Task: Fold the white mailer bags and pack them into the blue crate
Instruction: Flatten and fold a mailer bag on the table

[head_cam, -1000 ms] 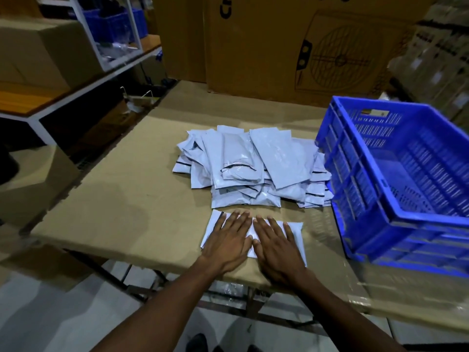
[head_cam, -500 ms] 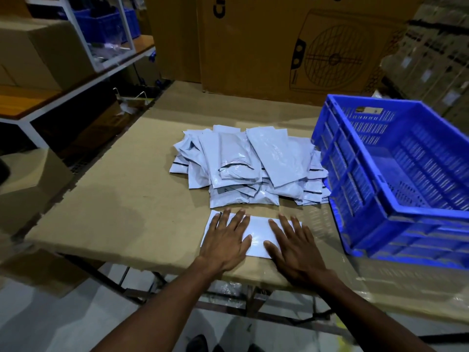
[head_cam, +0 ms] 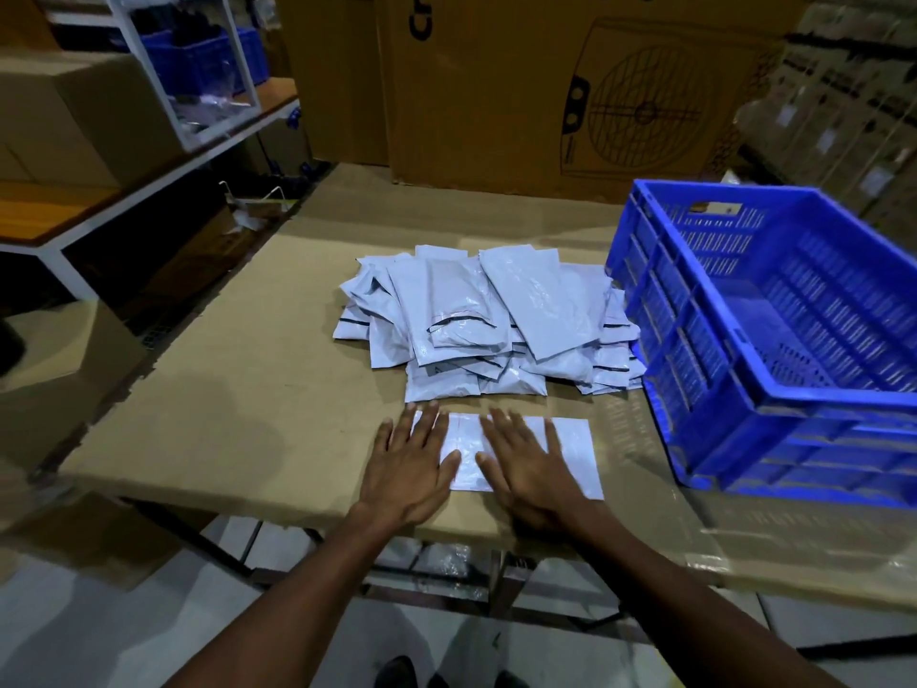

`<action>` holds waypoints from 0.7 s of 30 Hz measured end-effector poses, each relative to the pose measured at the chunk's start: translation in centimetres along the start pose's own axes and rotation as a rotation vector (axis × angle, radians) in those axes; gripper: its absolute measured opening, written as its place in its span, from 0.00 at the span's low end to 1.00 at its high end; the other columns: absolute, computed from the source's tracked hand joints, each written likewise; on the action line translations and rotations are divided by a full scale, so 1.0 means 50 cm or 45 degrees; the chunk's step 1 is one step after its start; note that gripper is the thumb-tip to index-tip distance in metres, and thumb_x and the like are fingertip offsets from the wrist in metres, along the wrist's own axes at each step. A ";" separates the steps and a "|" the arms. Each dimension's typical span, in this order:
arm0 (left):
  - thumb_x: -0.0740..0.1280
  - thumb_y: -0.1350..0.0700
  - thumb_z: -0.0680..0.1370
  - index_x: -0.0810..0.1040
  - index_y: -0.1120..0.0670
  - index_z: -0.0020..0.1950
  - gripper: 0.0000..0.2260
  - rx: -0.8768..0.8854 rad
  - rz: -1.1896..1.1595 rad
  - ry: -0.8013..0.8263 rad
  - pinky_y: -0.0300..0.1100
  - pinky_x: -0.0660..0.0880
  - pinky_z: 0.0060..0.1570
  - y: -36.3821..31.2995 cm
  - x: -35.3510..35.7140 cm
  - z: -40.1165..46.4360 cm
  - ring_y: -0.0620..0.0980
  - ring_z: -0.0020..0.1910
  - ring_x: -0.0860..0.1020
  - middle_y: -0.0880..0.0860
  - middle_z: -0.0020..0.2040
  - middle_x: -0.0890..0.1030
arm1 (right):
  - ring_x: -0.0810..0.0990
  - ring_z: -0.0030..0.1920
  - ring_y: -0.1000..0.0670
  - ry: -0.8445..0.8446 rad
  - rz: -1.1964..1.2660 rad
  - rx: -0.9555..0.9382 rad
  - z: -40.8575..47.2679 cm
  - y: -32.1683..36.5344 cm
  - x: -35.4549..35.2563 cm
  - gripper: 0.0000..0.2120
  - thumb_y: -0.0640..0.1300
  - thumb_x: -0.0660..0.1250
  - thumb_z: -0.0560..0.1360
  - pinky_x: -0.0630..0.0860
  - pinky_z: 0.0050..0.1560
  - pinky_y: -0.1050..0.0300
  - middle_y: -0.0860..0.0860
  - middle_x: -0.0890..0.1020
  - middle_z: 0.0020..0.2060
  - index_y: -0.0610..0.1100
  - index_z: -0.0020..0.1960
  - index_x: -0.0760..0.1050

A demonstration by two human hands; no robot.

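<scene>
Head view: left hand [head_cam: 414, 469] and right hand [head_cam: 526, 466] press flat, fingers straight, on one mailer bag [head_cam: 570, 451] near the table [head_cam: 223, 414] edge, smoothing. Next likely: fold it toward the blue crate [head_cam: 774, 389].

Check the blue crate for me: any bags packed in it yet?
Empty as far as visible. The blue crate shows only bare slotted floor and walls; its near corner is hidden behind the front wall. The bags lie piled beside it.

arms: bare, sleeveless in view | hands: ungloved | shoes [head_cam: 399, 671]: dark
</scene>
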State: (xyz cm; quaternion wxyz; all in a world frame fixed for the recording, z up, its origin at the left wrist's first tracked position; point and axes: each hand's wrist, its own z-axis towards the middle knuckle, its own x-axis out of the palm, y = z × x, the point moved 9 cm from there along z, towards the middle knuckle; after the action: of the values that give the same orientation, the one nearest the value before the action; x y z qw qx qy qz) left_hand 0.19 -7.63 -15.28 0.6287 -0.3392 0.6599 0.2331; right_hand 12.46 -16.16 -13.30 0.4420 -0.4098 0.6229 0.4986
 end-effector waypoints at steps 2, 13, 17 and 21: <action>0.29 0.35 0.73 0.44 0.48 0.83 0.40 -0.017 0.020 0.005 0.55 0.41 0.78 0.004 0.003 -0.003 0.50 0.81 0.39 0.46 0.83 0.40 | 0.51 0.80 0.46 0.008 -0.002 -0.056 0.001 0.020 0.019 0.38 0.65 0.31 0.79 0.49 0.75 0.31 0.51 0.55 0.80 0.48 0.80 0.55; 0.33 0.33 0.78 0.42 0.46 0.83 0.35 -0.045 0.011 0.038 0.58 0.41 0.78 0.016 0.009 -0.008 0.51 0.81 0.36 0.45 0.82 0.39 | 0.40 0.80 0.50 -0.028 -0.094 0.077 -0.051 -0.137 -0.009 0.32 0.69 0.38 0.79 0.43 0.78 0.43 0.55 0.44 0.81 0.58 0.80 0.41; 0.32 0.32 0.75 0.46 0.46 0.83 0.38 -0.025 -0.022 0.018 0.55 0.42 0.78 0.019 0.002 -0.017 0.51 0.81 0.39 0.46 0.83 0.43 | 0.36 0.79 0.50 0.047 -0.036 0.082 -0.057 -0.146 -0.006 0.33 0.69 0.37 0.79 0.39 0.78 0.42 0.54 0.40 0.80 0.58 0.80 0.40; 0.43 0.40 0.80 0.71 0.58 0.74 0.33 -0.057 -0.242 -0.322 0.54 0.62 0.74 -0.005 -0.066 -0.019 0.57 0.75 0.68 0.58 0.75 0.72 | 0.56 0.78 0.42 -0.121 -0.073 0.101 -0.034 -0.115 -0.043 0.32 0.63 0.40 0.82 0.49 0.74 0.32 0.46 0.62 0.78 0.48 0.74 0.68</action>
State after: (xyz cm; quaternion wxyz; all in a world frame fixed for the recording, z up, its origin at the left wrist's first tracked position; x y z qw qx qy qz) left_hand -0.32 -7.96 -11.89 0.7182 -0.3821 0.5350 0.2280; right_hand 18.30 -18.66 -12.55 0.5013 -0.3854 0.6085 0.4795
